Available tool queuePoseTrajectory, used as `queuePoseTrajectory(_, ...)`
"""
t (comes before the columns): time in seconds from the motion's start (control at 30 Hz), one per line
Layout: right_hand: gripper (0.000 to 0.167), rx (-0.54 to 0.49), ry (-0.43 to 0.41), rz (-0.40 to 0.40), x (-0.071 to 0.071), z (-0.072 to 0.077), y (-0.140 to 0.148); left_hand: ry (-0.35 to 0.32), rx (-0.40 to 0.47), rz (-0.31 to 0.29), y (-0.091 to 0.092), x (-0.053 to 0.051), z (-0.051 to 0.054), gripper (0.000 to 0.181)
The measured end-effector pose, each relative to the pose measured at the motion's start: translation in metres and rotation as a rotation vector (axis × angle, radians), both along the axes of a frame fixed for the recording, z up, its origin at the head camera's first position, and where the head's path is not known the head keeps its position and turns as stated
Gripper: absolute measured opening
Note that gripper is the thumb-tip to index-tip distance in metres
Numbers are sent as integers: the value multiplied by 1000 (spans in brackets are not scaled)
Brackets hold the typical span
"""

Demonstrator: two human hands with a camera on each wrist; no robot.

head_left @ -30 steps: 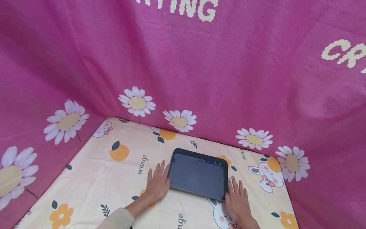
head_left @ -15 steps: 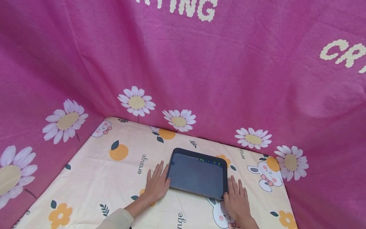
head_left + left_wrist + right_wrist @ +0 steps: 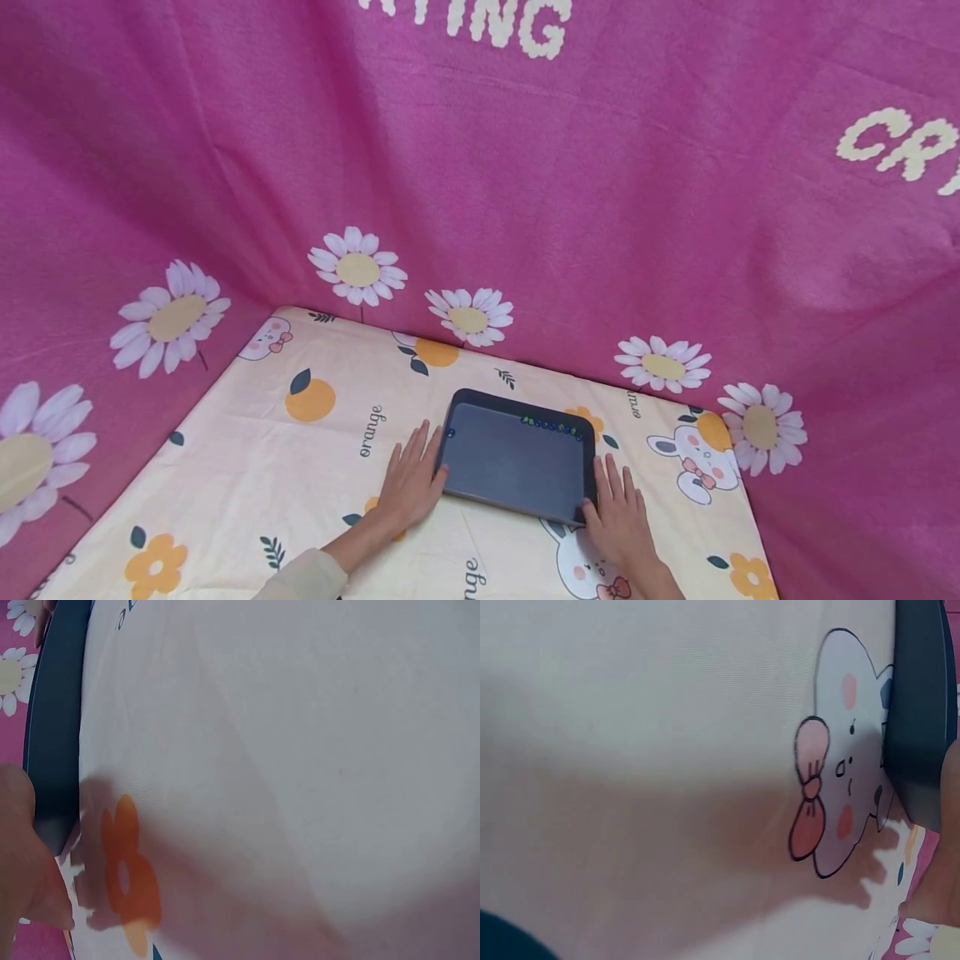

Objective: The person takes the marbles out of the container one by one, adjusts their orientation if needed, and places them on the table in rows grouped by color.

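Note:
A dark grey rectangular tray [image 3: 517, 471] lies on the patterned cloth between both hands. Along its far wall, toward the right, several small blue and green marbles [image 3: 551, 426] sit in a row. One blue marble [image 3: 450, 432] is apart from them, by the left wall. My left hand [image 3: 411, 483] has straight fingers beside the tray's left side, its thumb at the near left corner. On the right, my right hand [image 3: 621, 517] touches the side with straight fingers, thumb at the near right corner. Both wrist views show the tray's near wall; whether it is slightly raised I cannot tell.
The table is covered by a cream cloth [image 3: 247, 467] printed with oranges, flowers and rabbits. A magenta curtain [image 3: 480, 183] with daisies hangs behind it and at the sides. A dark rounded thing [image 3: 510, 937] shows at the right wrist view's lower left corner.
The lone blue marble has rolled a little along the left wall toward the near side. The row at the far wall and both hands have barely moved.

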State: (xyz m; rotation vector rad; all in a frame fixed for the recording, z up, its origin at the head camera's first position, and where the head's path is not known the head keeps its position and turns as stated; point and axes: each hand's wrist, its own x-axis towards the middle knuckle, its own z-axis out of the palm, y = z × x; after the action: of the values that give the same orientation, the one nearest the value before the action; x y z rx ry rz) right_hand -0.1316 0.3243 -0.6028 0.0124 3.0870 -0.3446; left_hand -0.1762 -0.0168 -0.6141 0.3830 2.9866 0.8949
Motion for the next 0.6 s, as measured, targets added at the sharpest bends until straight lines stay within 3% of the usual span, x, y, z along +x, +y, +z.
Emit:
queuePoseTrajectory(0.2,78,-32,40,-15,-6,0,-2,80,79,-33,2,-6,6,60)
queuePoseTrajectory(0.37,88,-48,12,-17,-11,-2,-4,138,202,-33,8,-13,16,51)
queuePoseTrajectory(0.6,93,-33,6,-21,-12,-7,-6,153,359,-85,30,-22,31,41)
